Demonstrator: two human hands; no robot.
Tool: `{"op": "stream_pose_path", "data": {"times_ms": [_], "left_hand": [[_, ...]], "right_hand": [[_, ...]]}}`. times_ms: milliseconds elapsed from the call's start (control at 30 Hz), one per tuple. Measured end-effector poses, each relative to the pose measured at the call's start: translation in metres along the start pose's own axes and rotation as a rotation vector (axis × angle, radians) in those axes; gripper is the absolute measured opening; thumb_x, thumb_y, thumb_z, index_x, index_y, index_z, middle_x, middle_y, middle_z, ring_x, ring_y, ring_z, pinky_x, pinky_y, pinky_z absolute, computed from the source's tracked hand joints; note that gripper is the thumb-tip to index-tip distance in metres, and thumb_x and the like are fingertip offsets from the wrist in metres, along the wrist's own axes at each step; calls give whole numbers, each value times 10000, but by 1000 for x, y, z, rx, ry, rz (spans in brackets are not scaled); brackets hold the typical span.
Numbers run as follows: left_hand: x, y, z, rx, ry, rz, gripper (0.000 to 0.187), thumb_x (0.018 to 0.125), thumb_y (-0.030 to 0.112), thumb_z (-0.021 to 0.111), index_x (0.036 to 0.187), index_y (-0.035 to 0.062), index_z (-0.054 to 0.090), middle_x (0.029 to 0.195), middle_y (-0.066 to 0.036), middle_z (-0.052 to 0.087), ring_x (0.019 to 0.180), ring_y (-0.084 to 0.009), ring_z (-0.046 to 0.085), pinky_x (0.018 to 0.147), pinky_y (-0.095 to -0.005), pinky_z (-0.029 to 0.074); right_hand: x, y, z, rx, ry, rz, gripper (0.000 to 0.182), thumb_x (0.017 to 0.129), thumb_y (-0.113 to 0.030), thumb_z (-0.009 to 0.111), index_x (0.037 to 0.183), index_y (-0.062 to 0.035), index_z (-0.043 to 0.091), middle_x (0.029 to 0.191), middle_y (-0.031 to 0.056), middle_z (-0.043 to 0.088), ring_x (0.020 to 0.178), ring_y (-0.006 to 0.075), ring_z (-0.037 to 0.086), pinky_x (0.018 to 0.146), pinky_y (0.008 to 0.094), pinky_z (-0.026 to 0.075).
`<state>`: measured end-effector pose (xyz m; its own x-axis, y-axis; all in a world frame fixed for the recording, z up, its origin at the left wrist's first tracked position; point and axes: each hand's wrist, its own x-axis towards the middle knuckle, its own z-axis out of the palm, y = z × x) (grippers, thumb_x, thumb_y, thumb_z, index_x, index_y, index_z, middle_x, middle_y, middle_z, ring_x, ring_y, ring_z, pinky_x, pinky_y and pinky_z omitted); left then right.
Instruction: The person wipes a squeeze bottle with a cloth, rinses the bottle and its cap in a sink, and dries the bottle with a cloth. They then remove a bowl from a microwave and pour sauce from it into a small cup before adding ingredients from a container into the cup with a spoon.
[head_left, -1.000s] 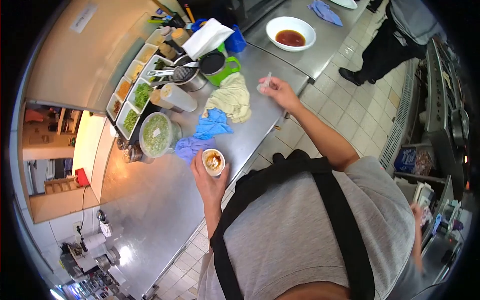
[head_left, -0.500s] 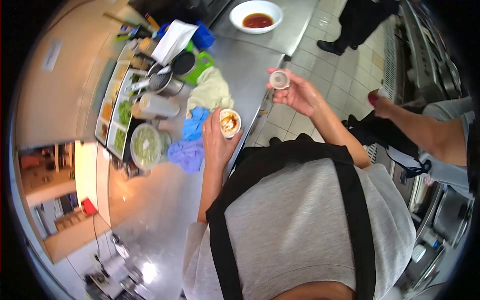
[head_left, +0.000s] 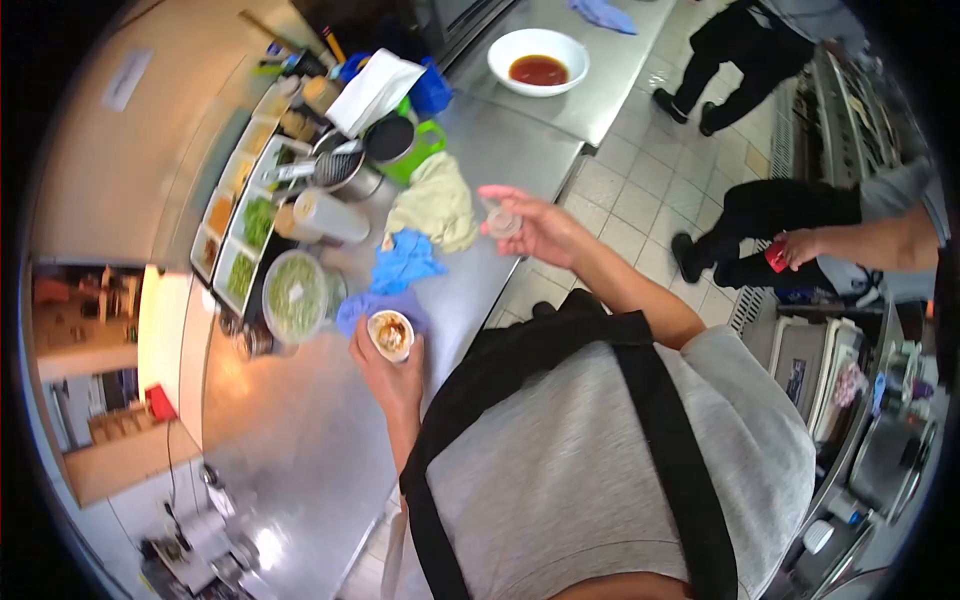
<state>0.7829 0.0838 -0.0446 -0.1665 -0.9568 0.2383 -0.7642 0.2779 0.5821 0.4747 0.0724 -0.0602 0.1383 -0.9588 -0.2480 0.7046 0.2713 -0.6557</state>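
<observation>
My left hand (head_left: 385,375) is wrapped round a white cup (head_left: 391,336) with brown smears and a whitish patch inside. This cup is held over the edge of a purple cloth (head_left: 378,308) at the counter. Between the fingers of my right hand (head_left: 548,232) is a small clear plastic cup (head_left: 503,223), round and see-through, held above the counter edge. Beyond my hands lie a blue cloth (head_left: 407,260) and a pale yellow cloth (head_left: 432,205) on the steel.
A tub of shredded greens (head_left: 296,295), a white squeeze bottle (head_left: 332,216) and ingredient trays (head_left: 243,228) line the wall side. A white bowl of red-brown liquid (head_left: 538,62) stands farther along. One co-worker's hand (head_left: 798,248) holds something red; another person (head_left: 735,60) stands beyond.
My left hand has carried the white cup left and toward me. My right hand has moved left and down with its clear cup. The view has shifted, showing more of both co-workers.
</observation>
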Motion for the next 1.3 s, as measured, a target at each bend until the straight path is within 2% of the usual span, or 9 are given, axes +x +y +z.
{"op": "stream_pose_path", "data": {"times_ms": [167,267,333,533,733,933,967,1167,1300], "left_hand": [[22,31,31,-109,-138,215,794,643,111,799,1315,-10,393,1215,-233,441,1147,-394,445,991,-435,371],[33,56,50,-202,-219,312,787,645,116,799,1309,-9,397,1208,-235,444,1147,-396,444,989,-429,375],[42,68,63,-224,-288,389,787,652,116,795,1316,0,390,1225,-238,427,1156,-407,434,994,-431,374],[56,111,107,-303,-496,486,812,656,121,790,1335,0,361,1257,-238,412,1182,-405,412,1000,-436,367],[58,187,174,-347,-557,604,844,622,173,802,1334,3,383,1206,-211,457,1123,-370,482,966,-430,397],[45,303,255,-506,-668,599,818,651,140,794,1346,1,385,1221,-182,472,1137,-329,494,978,-402,393],[41,322,267,-537,-698,599,815,651,133,794,1344,-1,387,1223,-186,477,1139,-323,496,979,-397,395],[46,420,344,-560,-828,666,807,659,145,797,1338,-10,389,1235,-199,487,1145,-315,503,979,-389,401],[72,470,392,-565,-846,697,821,658,166,797,1343,-5,378,1226,-202,488,1134,-328,505,968,-396,408]], "right_hand": [[-16,4,-16,12,-61,-16,389,960,-348,490,1255,-97,526,908,71,635,771,142,626,640,292,525],[-39,2,-37,66,120,-77,351,958,-380,488,1128,-84,568,835,53,608,723,134,604,628,296,508],[-66,-5,-57,89,170,-222,339,945,-399,510,1050,-80,554,791,44,580,686,144,599,644,302,498],[-160,-33,-115,219,533,-542,316,930,-396,535,1059,-108,541,767,72,608,629,149,575,615,300,499],[-249,-77,-182,300,710,-888,327,919,-298,527,1177,-100,494,903,122,635,667,196,623,676,337,533],[-297,-124,-248,369,698,-870,392,904,-229,540,1259,-85,456,932,137,641,759,254,662,758,375,551],[-301,-129,-257,369,672,-835,375,902,-189,543,1253,-79,468,960,131,630,800,261,668,807,381,551],[-315,-172,-294,298,624,-698,317,880,-128,556,1174,-23,503,1012,119,592,847,258,662,832,381,550],[-315,-199,-353,350,623,-740,245,844,-85,535,1081,-27,509,994,124,590,856,272,655,842,395,549]]}}
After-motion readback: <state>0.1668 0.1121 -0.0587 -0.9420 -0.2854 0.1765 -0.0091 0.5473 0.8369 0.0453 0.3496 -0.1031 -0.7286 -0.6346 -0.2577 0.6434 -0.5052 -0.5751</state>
